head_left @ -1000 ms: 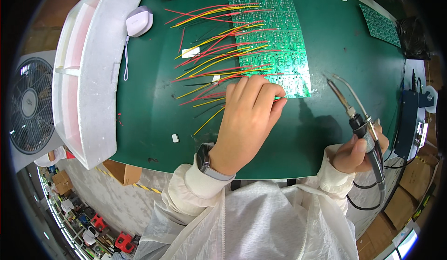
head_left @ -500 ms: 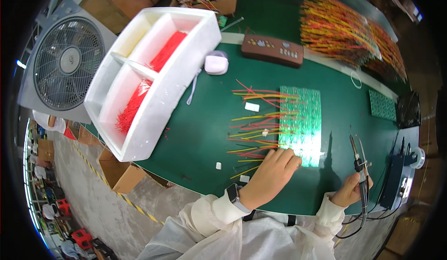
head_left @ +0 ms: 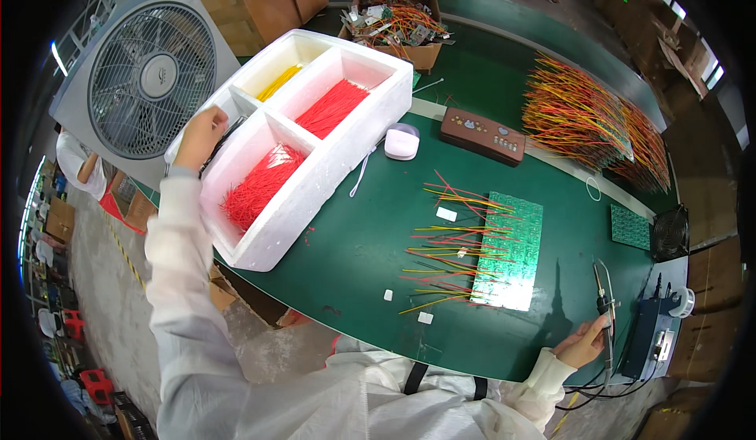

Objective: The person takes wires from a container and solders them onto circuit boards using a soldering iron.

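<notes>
Currently R hand (head_left: 581, 344) grips soldering iron (head_left: 605, 304), tip pointing away, clear of PCB panel (head_left: 516, 271); it lies btwn hands, nearer R, w/ red & yellow wires (head_left: 445, 229) partly across it. L hand (head_left: 203, 138) is at foam box (head_left: 327, 176), by dark wires (head_left: 228, 134), fingers curled together; can't tell if they pinch any. Step's prob. wire pickup; next move calls for lifting over foam box wall, standing btwn L hand & PCB panel. Farther from R hand: 1 lilac case (head_left: 402, 143), 1 brown case (head_left: 482, 135), big wire heap (head_left: 575, 113).
</notes>
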